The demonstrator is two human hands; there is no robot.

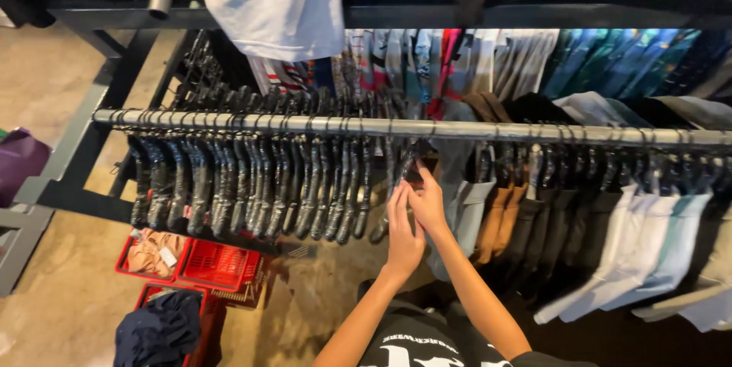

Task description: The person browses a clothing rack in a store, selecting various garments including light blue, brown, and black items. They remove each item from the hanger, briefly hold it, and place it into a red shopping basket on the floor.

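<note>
Below rail, centre: left hand (402,231) and right hand (428,203) touching, both pinching one black hanger (405,165) (right slightly higher, nearer rail). Hanger hangs upward-ahead of hands, long axis crossing metal rail (457,129). Left: packed empty hangers (244,184); right: folded trousers (579,214) crowd close. Little open room either side.
</note>
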